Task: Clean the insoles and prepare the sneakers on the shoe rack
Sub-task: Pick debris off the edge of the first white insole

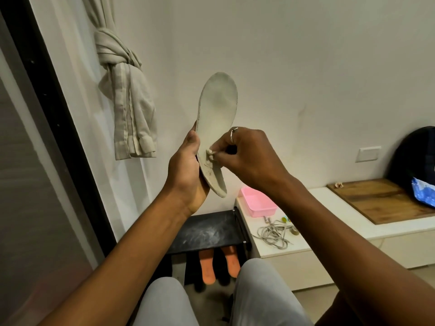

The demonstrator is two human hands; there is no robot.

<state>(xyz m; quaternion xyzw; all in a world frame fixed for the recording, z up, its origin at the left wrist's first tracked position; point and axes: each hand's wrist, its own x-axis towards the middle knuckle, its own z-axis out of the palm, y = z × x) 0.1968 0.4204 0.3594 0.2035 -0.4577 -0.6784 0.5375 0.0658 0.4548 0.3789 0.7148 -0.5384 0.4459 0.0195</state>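
While the left hand (186, 165) holds the grey insole (217, 107) up in front of the white wall (306, 67), its fingers are curled round the lower half, with the thumb on the near edge. The insole stands nearly upright, with the toe end at the top and the heel end at the bottom, high above the shoe rack (204, 231). The right hand (247, 154) pinches a small pale wad (210, 154) with its fingers close together and presses it on the insole, low down near the heel part. A ring (233, 135) sits on one finger of that hand. Down below, the black shoe rack has pale dust marks on its top. Two orange insoles (207, 267) show under that top. Just beside the rack is a white surface (317, 208). A pink tray (257, 203) lies on it, and a heap of grey laces (273, 234) lies near the tray. A knotted curtain (127, 90) hangs on the left.
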